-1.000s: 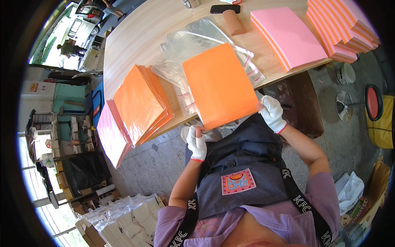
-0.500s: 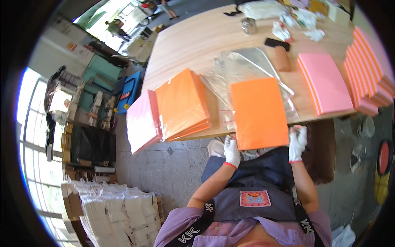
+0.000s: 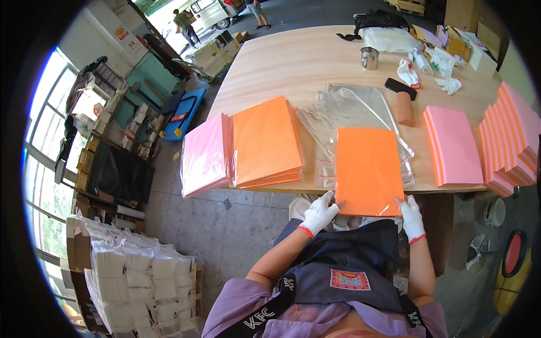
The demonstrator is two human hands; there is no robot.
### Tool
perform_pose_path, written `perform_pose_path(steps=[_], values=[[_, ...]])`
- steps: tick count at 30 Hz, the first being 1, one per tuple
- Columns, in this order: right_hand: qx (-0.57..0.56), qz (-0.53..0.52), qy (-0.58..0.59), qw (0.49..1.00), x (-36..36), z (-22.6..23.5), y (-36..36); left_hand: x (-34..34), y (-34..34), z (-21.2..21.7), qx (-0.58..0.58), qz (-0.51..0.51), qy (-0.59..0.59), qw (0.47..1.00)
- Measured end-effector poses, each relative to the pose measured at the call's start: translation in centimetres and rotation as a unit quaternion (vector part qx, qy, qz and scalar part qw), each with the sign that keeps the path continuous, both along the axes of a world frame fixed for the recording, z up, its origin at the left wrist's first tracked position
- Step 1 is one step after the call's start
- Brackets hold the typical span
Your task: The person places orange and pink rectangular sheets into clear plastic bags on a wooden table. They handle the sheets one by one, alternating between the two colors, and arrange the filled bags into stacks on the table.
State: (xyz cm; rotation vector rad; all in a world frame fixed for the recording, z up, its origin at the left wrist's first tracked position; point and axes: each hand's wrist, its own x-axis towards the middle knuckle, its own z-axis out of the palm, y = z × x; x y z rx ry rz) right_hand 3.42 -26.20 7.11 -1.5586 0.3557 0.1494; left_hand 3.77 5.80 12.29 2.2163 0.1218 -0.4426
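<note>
An orange pack of paper (image 3: 369,166) in a clear plastic bag lies over the table's front edge, its near end sticking out toward me. My left hand (image 3: 321,212), in a white glove with bare fingertips, grips its near left corner. At the near right side my right hand (image 3: 412,218), gloved the same way, pinches the edge with the thumb on top. Under the pack's far part, flat clear plastic bags (image 3: 350,110) are spread on the table. To the left lie bagged orange packs (image 3: 266,142) overlapping bagged pink packs (image 3: 204,147).
A pink-topped stack (image 3: 455,143) and a taller pink-and-orange stack (image 3: 511,135) stand at the right. Behind are a brown cylinder (image 3: 404,109), a black phone (image 3: 400,88), a metal cup (image 3: 369,58) and white gloves (image 3: 449,85). Wrapped white bundles (image 3: 141,276) are piled at lower left.
The whole view has shifted with my head. Both hands still hold the orange pack at its near end; my thumbs now lie over its near corners.
</note>
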Motion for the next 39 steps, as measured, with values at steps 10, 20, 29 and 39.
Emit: perform_pose_path(steps=[10, 20, 29, 39], values=[[0.179, 0.083, -0.098, 0.976, 2.3, 6.3, 5.8, -0.9, 6.4, 5.3, -0.239, 0.058, -0.171, 0.954], [0.160, 0.191, -0.136, 0.959, 11.8, 8.4, 28.4, 1.0, 21.9, 9.6, 0.370, 0.222, -0.293, 0.853], [0.037, 0.290, -0.080, 0.953, 9.2, 10.3, 20.3, 1.6, 22.9, 4.7, 0.421, 0.107, -0.291, 0.852], [-0.753, -0.064, -0.049, 0.653, 5.5, 10.5, -9.7, 1.9, 22.3, 5.9, 0.491, 0.094, -0.332, 0.800]])
